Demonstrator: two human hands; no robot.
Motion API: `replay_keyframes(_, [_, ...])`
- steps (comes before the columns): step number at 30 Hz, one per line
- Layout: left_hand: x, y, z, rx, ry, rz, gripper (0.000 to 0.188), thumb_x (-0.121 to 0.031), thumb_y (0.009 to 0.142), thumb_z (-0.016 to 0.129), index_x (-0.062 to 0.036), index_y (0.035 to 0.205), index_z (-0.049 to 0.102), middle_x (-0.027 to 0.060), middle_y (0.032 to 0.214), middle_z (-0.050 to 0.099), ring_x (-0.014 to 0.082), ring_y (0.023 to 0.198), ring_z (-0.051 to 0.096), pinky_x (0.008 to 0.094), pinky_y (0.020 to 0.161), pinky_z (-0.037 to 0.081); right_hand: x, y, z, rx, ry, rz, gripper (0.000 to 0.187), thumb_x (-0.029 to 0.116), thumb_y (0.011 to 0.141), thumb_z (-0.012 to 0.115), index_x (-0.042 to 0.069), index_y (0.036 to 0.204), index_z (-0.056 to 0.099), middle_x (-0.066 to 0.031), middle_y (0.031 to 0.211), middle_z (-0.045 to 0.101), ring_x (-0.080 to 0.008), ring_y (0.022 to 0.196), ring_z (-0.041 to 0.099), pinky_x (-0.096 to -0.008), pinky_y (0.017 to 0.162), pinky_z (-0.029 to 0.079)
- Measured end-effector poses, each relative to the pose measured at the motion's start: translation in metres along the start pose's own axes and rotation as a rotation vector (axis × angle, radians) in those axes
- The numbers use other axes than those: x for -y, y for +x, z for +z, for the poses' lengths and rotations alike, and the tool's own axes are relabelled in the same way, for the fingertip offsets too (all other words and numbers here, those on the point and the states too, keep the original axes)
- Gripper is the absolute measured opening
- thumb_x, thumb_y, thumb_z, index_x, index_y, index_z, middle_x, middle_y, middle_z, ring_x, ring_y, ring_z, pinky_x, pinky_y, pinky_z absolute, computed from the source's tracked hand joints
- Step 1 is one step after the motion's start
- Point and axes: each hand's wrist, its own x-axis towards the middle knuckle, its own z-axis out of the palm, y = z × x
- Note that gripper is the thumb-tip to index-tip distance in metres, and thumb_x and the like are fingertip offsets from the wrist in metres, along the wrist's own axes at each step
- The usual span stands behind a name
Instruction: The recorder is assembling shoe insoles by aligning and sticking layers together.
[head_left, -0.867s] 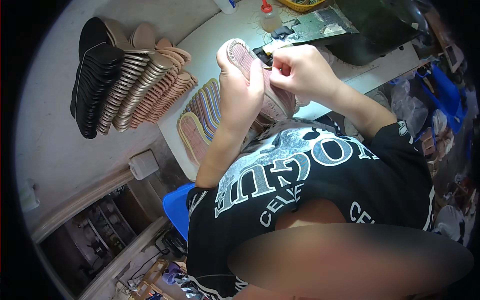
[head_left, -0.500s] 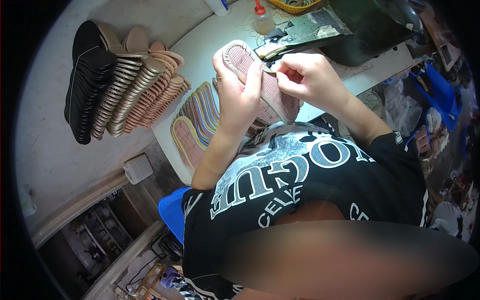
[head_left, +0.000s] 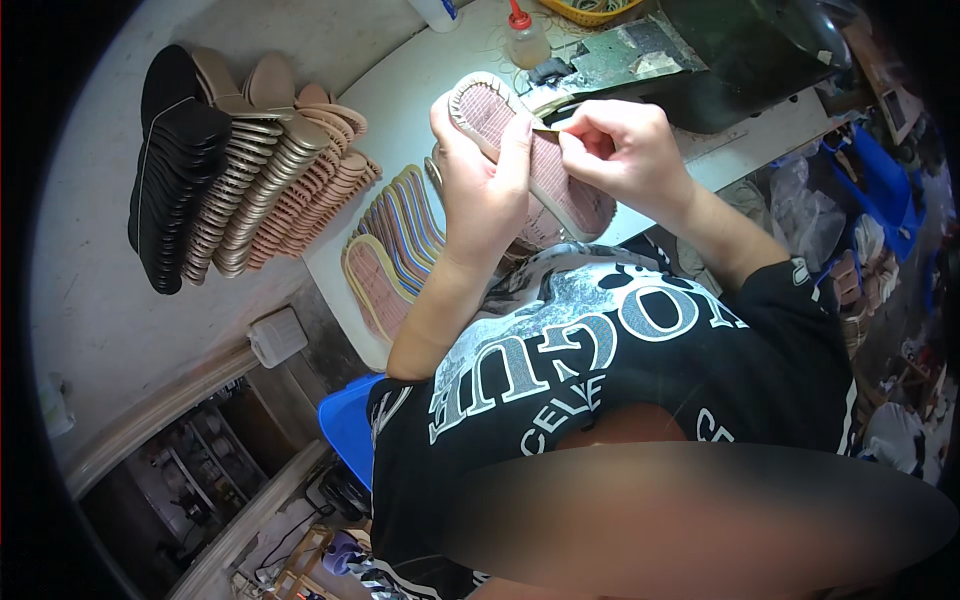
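Note:
My left hand (head_left: 474, 185) is closed around a pink shoe sole (head_left: 552, 172) with a pale rim, its thumb flat across the face and the other fingers behind. The sole is held tilted above the table, with gathered edging at its upper end. My right hand (head_left: 628, 152) pinches a thin yellowish strip (head_left: 546, 129) at the sole's right edge; where the strip ends under the fingers is hidden. Below my left wrist, a row of pink insoles with coloured edges (head_left: 398, 230) leans on the white table (head_left: 345, 285). Another pink sole (head_left: 540, 225) lies partly hidden beneath the held one.
Stacks of black (head_left: 178, 190), gold and pink shoe parts (head_left: 320, 190) stand at the left. A dark green machine (head_left: 715, 80) is beyond my right hand. A red-tipped bottle (head_left: 526, 42) and a yellow basket (head_left: 595, 14) sit at the back.
The sole has tipped slightly, its lower end swinging right and up. My right hand has shifted slightly, and more of the yellowish strip shows from its fingertips.

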Motion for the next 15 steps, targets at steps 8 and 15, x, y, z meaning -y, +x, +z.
replay_keyframes(8, [0.05,0.036,-0.01,-0.134,-0.05,-0.087,0.035,-0.013,0.081,0.069,0.0058,0.107,0.053,0.0115,0.102,0.054,0.0179,0.086,0.058,0.0308,0.078,0.048,-0.037,-0.047,0.012,0.385,0.926,0.489,0.036,0.016,0.092,0.059,-0.002,0.122,0.054,-0.0054,0.108,0.065,-0.0091,0.096,0.059,-0.0257,0.087,0.045])
replay_keyframes(15, [0.067,0.051,0.003,-0.198,0.592,0.067,0.04,-0.037,0.074,0.072,0.0005,0.087,0.066,0.0141,0.103,0.052,0.0306,0.102,0.042,0.0394,0.093,0.032,-0.036,-0.06,0.013,0.11,0.859,0.563,0.026,0.021,0.093,0.058,-0.002,0.106,0.06,-0.0024,0.093,0.066,-0.0048,0.081,0.059,-0.0212,0.073,0.047])
